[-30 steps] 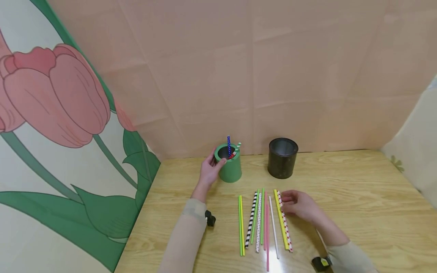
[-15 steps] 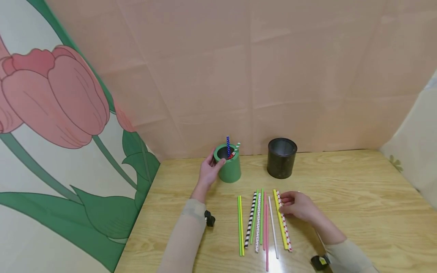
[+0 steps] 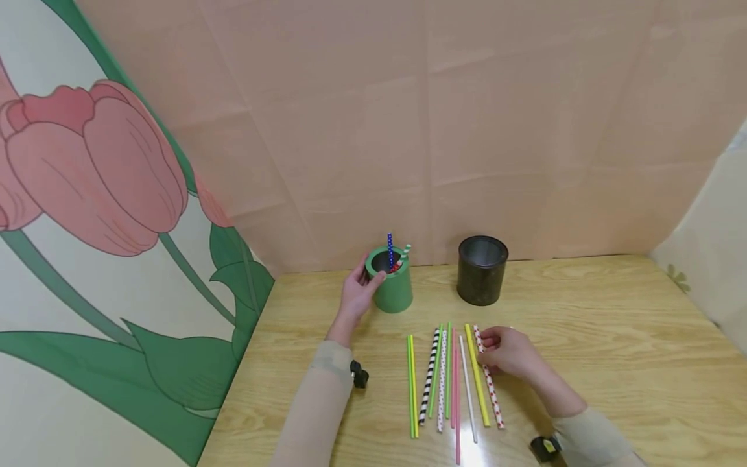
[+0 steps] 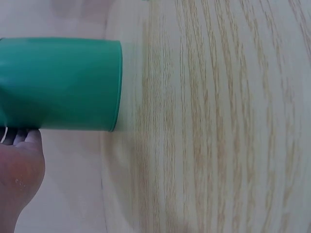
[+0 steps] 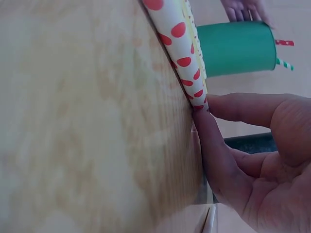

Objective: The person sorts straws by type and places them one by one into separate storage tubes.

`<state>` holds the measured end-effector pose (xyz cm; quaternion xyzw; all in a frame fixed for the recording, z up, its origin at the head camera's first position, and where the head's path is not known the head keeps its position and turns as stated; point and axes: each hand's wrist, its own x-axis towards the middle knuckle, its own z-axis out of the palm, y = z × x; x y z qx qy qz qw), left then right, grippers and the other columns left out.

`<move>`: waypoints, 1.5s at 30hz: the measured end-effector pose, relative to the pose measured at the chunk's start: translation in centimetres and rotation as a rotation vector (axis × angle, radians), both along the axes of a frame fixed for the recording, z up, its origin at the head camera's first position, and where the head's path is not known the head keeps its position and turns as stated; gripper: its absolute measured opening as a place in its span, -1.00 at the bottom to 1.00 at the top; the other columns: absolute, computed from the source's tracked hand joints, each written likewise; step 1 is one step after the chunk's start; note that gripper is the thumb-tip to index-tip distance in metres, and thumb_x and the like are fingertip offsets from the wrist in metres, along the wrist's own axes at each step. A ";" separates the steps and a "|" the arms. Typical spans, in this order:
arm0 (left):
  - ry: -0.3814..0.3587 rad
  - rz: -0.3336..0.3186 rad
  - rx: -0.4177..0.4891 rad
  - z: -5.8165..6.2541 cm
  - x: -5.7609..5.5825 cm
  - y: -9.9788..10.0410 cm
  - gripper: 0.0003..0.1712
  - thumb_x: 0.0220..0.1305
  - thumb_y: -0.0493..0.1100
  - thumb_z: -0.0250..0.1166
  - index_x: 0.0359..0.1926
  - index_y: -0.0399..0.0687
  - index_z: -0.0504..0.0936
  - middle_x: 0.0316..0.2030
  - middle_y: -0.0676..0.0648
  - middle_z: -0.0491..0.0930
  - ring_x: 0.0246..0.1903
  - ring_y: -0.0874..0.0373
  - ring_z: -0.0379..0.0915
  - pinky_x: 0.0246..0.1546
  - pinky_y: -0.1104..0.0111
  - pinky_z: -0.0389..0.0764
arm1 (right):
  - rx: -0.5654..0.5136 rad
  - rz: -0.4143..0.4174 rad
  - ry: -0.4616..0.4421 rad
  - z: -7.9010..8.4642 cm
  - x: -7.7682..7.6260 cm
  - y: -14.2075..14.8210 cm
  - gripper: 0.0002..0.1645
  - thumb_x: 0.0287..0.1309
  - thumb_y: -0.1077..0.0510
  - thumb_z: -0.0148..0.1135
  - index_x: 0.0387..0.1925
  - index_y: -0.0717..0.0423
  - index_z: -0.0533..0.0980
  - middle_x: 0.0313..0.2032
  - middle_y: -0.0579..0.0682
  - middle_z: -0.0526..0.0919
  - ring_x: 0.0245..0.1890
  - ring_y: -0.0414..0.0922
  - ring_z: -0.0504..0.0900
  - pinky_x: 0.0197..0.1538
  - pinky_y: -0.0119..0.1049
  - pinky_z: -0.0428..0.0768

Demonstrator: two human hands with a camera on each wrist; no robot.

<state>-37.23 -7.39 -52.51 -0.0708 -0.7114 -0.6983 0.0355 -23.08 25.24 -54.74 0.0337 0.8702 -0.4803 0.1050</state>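
My left hand (image 3: 357,293) grips the side of a green cylindrical cup (image 3: 393,293), its thumb at the rim. A blue dotted straw (image 3: 390,250) and a green-striped straw (image 3: 406,250) stick out of the cup, with something red beside them. My right hand (image 3: 510,351) pinches a white paper straw with red dots (image 3: 491,392) near its far end, between thumb and finger. That straw lies on the table, a small gap from a yellow straw (image 3: 477,376). In the right wrist view, the red-dotted straw (image 5: 182,53) meets the fingertips.
A black cylindrical cup (image 3: 482,275) stands at the back, right of the green one. Several more straws lie in a row: a black-striped straw (image 3: 428,377), a pink straw (image 3: 455,389), a white straw (image 3: 468,389) and a green straw (image 3: 410,386). A wall rises behind the table.
The red-dotted straw has shifted slightly right, opening a gap from the yellow straw, which sits a touch further left. My left hand and the green cup stay put.
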 end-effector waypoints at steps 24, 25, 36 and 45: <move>0.011 0.002 -0.003 -0.2 0.0 0.1 -0.06 0.44 -0.09 0.47 0.65 -0.18 0.20 0.63 -0.22 0.16 0.61 -0.11 0.08 0.61 0.14 0.18 | 0.055 -0.007 -0.026 0.0 -0.4 0.4 -0.40 0.07 0.25 0.46 0.14 0.43 0.55 -0.18 0.11 0.64 -0.39 -0.12 0.61 -0.39 -0.27 0.69; 0.011 0.003 -0.006 -0.2 0.0 0.1 -0.06 0.44 -0.09 0.47 0.65 -0.18 0.20 0.63 -0.22 0.16 0.61 -0.11 0.09 0.61 0.14 0.18 | 0.053 -0.008 -0.030 0.0 -0.4 0.4 -0.39 0.07 0.25 0.47 0.15 0.43 0.55 -0.18 0.11 0.65 -0.39 -0.12 0.62 -0.39 -0.27 0.70; 0.011 0.003 0.005 -0.2 -0.1 0.0 -0.08 0.45 -0.12 0.46 0.65 -0.19 0.20 0.62 -0.22 0.17 0.61 -0.11 0.09 0.60 0.15 0.19 | -0.025 -0.026 -0.061 0.1 -0.7 0.9 -0.31 0.10 0.28 0.45 0.24 0.49 0.48 -0.14 0.17 0.64 -0.35 -0.10 0.64 -0.35 -0.23 0.78; 0.001 -0.002 0.005 0.1 0.0 0.1 -0.06 0.43 -0.08 0.48 0.66 -0.15 0.20 0.64 -0.21 0.15 0.61 -0.09 0.07 0.61 0.16 0.17 | -0.176 -0.020 -0.088 0.3 -0.7 1.6 -0.32 0.22 0.35 0.35 0.31 0.58 0.38 -0.07 0.28 0.63 -0.29 -0.08 0.69 -0.24 -0.14 0.83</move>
